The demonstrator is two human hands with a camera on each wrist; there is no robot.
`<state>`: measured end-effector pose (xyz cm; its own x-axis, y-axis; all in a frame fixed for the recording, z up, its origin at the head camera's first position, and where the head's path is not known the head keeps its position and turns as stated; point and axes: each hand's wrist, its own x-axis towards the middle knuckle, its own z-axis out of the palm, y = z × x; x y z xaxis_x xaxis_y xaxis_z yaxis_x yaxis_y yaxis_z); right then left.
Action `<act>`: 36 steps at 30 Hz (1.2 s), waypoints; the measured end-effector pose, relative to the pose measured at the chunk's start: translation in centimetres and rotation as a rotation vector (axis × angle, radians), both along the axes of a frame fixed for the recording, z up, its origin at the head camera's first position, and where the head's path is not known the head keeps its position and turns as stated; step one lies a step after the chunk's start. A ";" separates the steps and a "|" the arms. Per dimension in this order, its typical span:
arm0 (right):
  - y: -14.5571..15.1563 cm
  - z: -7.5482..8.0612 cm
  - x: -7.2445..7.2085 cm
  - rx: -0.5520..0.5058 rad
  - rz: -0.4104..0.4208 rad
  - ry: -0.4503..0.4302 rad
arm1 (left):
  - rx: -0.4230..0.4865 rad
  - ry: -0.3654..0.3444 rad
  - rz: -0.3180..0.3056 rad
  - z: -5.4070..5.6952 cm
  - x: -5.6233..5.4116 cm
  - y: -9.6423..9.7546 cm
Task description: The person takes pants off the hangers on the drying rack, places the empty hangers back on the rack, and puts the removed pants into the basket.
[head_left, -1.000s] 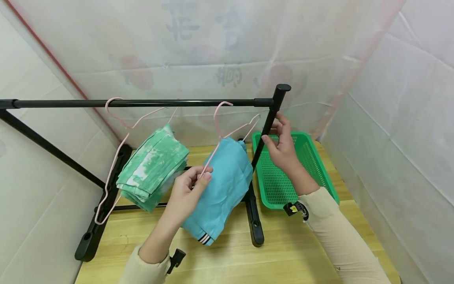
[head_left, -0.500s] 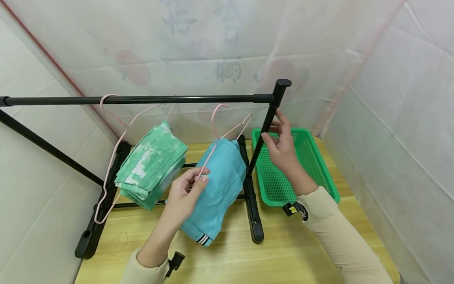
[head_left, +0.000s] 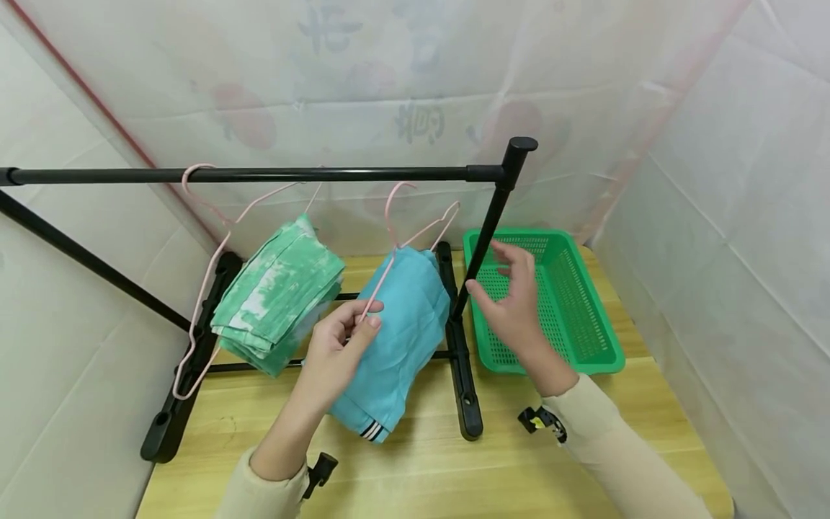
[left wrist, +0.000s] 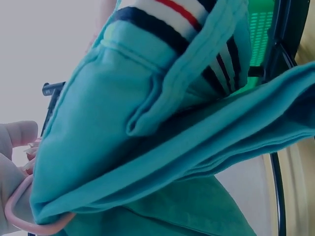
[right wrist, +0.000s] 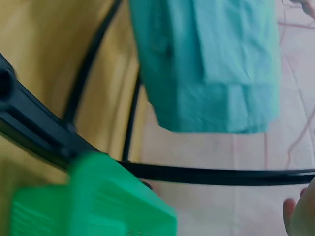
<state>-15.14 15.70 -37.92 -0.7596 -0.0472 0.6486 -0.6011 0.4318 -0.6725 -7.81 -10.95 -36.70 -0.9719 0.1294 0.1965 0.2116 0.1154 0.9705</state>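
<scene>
Having been lowered along the black post [head_left: 493, 220], the right hand [head_left: 515, 310] is now seen just beside it, over the green basket [head_left: 583, 317]. Its thumb and fingers are spread apart and nothing is held; whether the post is touched by the thumb cannot be told. No such change is shown by the left hand [head_left: 337, 353]: 1 arm of a pink hanger [head_left: 388, 216] is pinched between its thumb and fingers. The blue cloth [head_left: 405, 310] is borne on that hanger, in front of the rack and beside the green-and-white cloth [head_left: 279, 288].

The hook, overlapped with the rail [head_left: 337, 174] 1 second ago, is now shown just below it, though this may be caused by movement of the camera. By judgement, the hanger is supported by the left hand rather than by the rail, and any steadying of the post has been eased.

Faint characters are shown on the pale backdrop [head_left: 415, 65], but they cannot be read with confidence. No brand or label can be made out; only stripes are seen on the blue cloth.
</scene>
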 end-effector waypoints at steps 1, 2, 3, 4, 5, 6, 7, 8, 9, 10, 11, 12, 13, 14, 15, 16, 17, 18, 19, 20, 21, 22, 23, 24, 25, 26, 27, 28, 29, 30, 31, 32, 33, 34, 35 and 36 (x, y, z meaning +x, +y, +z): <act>0.0 -0.7 0.1 0.004 0.010 -0.016 | 0.002 -0.002 0.002 0.0 0.0 0.0; 0.0 -1.4 0.2 0.004 0.030 -0.046 | 0.001 -0.002 0.002 0.1 -0.1 -0.1; 0.0 -2.3 0.2 0.003 0.054 -0.086 | 0.000 -0.001 0.003 0.1 -0.1 -0.1; 0.0 -3.2 0.3 0.003 0.080 -0.130 | 0.001 -0.002 0.002 0.2 -0.1 -0.1; 0.0 -4.1 0.3 0.003 0.105 -0.172 | 0.001 -0.001 0.001 0.2 -0.2 -0.1; -0.1 -5.0 0.4 0.001 0.129 -0.220 | 0.001 0.001 -0.001 0.3 -0.2 -0.1; -0.1 -5.9 0.3 -0.005 0.153 -0.271 | 0.001 0.003 -0.003 0.3 -0.2 -0.1; -0.2 -6.6 0.5 -0.008 0.173 -0.324 | 0.002 0.005 -0.005 0.3 -0.2 0.0; -0.4 -7.2 0.6 -0.017 0.198 -0.374 | 0.004 0.006 -0.006 0.4 -0.3 0.0; -0.5 -7.8 0.7 -0.025 0.220 -0.425 | 0.006 0.008 -0.007 0.4 -0.3 0.0; -0.7 -8.2 0.9 -0.036 0.241 -0.471 | 0.006 0.013 -0.005 0.4 -0.3 0.0; -0.9 -8.6 1.0 -0.044 0.262 -0.516 | 0.006 0.019 -0.004 0.4 -0.3 0.0; -1.1 -9.1 1.0 -0.060 0.285 -0.554 | 0.008 0.023 -0.003 0.5 -0.3 0.0; -1.3 -9.4 1.1 -0.081 0.308 -0.584 | 0.009 0.027 -0.001 0.5 -0.3 0.1; -1.5 -9.8 1.1 -0.103 0.327 -0.608 | 0.009 0.029 0.000 0.5 -0.3 0.1; -1.7 -10.1 1.1 -0.125 0.340 -0.629 | 0.009 0.032 0.001 0.5 -0.4 0.1; -1.9 -10.3 1.2 -0.152 0.351 -0.649 | 0.007 0.032 0.002 0.5 -0.3 0.1; -2.2 -10.6 1.2 -0.176 0.359 -0.667 | 0.007 0.031 0.002 0.5 -0.3 0.1; -2.4 -10.8 1.3 -0.202 0.366 -0.684 | 0.008 0.027 0.002 0.5 -0.3 0.1; -2.5 -11.0 1.4 -0.222 0.368 -0.703 | 0.008 0.023 0.003 0.5 -0.3 0.1; -2.7 -11.2 1.5 -0.242 0.368 -0.722 | 0.009 0.019 0.004 0.5 -0.2 0.1; -2.9 -11.3 1.6 -0.264 0.373 -0.741 | 0.012 0.014 0.005 0.5 -0.2 0.1; -3.1 -11.4 1.7 -0.286 0.378 -0.758 | 0.015 0.009 0.006 0.5 -0.1 0.0; -3.3 -11.5 1.8 -0.305 0.383 -0.772 | 0.019 0.005 0.007 0.5 0.0 0.0; -3.4 -11.6 1.8 -0.325 0.388 -0.783 | 0.022 0.002 0.008 0.5 0.1 0.0; -3.6 -11.8 1.9 -0.344 0.391 -0.793 | 0.026 0.001 0.009 0.5 0.1 -0.1; -3.8 -11.8 1.9 -0.362 0.392 -0.799 | 0.028 -0.001 0.009 0.5 0.2 -0.1; -4.0 -11.9 1.9 -0.378 0.392 -0.804 | 0.029 -0.002 0.009 0.6 0.3 -0.1; -4.1 -12.0 2.0 -0.393 0.391 -0.809 | 0.030 -0.002 0.009 0.6 0.3 -0.1; -4.3 -12.1 2.0 -0.409 0.389 -0.815 | 0.032 -0.004 0.009 0.6 0.4 -0.1; -4.4 -12.1 2.0 -0.425 0.385 -0.822 | 0.034 -0.006 0.008 0.6 0.4 -0.2; -4.6 -12.2 2.1 -0.442 0.380 -0.829 | 0.036 -0.008 0.008 0.6 0.4 -0.2; -4.7 -12.2 2.1 -0.458 0.378 -0.835 | 0.037 -0.011 0.008 0.6 0.5 -0.2; -4.8 -12.2 2.1 -0.473 0.375 -0.847 | 0.040 -0.012 0.007 0.6 0.5 -0.2; -5.0 -12.2 2.2 -0.484 0.377 -0.859 | 0.041 -0.012 0.008 0.6 0.5 -0.3; -5.1 -12.2 2.2 -0.491 0.374 -0.876 | 0.041 -0.010 0.010 0.7 0.5 -0.3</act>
<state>-12.93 10.64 -50.08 -0.9612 -0.2554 -0.1047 0.1378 -0.1150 -0.9838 -7.32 -11.25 -36.05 -0.9751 0.1118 0.1915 0.2007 0.0774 0.9766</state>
